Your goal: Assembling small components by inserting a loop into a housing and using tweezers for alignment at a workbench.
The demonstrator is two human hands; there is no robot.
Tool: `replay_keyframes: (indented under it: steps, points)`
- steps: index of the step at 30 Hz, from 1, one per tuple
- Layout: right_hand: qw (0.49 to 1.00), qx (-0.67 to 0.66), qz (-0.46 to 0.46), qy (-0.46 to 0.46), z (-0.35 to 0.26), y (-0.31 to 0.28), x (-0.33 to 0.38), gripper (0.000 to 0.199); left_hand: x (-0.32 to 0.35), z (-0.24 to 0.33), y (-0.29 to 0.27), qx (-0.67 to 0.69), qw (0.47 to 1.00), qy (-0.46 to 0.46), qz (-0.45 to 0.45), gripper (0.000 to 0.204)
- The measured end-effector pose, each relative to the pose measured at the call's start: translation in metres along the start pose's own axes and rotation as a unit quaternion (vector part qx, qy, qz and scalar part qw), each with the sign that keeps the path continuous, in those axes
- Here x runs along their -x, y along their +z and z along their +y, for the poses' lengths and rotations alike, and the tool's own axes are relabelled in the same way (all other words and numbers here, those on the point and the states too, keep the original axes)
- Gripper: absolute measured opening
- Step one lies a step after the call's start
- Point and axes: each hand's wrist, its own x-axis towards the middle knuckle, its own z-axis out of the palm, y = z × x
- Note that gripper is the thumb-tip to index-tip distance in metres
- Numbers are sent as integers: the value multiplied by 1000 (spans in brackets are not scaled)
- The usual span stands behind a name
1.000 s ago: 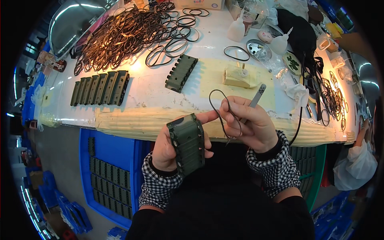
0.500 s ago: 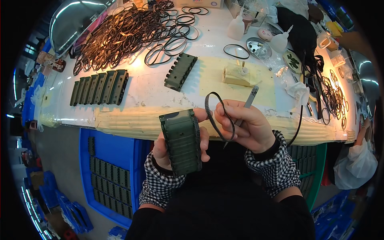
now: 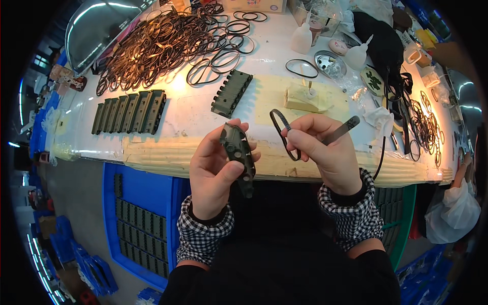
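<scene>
Left grip [image 3: 208, 170] held a green wheeled part [image 3: 235, 142] | right grip [image 3: 325, 150] pinched a black ribbed loop [image 3: 283, 121], apart from that part, and held a grey tool [image 3: 343, 130] | bench [image 3: 190, 111] carried a lone green piece [image 3: 233, 94], a row of similar pieces [image 3: 129, 113] and a heap of loops [image 3: 147, 53]

On the table [image 3: 188, 109], track loops [image 3: 152, 51] are heaped at the back left, with a row of toy tank hulls [image 3: 129, 113] set before them. To the row's right a single hull [image 3: 232, 94] is placed, then a block [image 3: 305, 97]. Behind the block, a metal dish [image 3: 329, 62] is set between two squeeze bottles [image 3: 301, 39]. At the near edge, another hull [image 3: 238, 152] is held in the left grip [image 3: 209, 173], one loop [image 3: 277, 125] and tweezers [image 3: 341, 130] in the right grip [image 3: 333, 160]. Below, more hulls [image 3: 141, 223] are stored in the left bin [image 3: 145, 180].
</scene>
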Motion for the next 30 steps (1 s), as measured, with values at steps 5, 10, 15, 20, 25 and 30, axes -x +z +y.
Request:
replay_keyframes:
  steps: [5, 10, 15, 20, 25, 30]
  points:
    - [990, 112, 24, -79, -10, 16, -3, 10, -6, -3, 9, -137, 989, 51, 39, 63]
    - [993, 89, -4, -76, 1, 22, -9, 11, -7, -9, 18, -193, 973, 89, 85, 64]
    - [992, 115, 0, -50, -3, 21, -9, 11, -6, -17, 13, -300, 945, 113, 62, 68]
    - [991, 126, 2, -43, -8, 21, -9, 10, -5, -15, 18, -345, 924, 158, 47, 69]
    - [972, 215, 30, -94, -14, 25, -8, 11, -6, -15, 22, -347, 921, 166, 63, 68]
    - [958, 250, 42, -132, -15, 25, -8, 11, -7, -17, 22, -347, 920, 172, 65, 68]
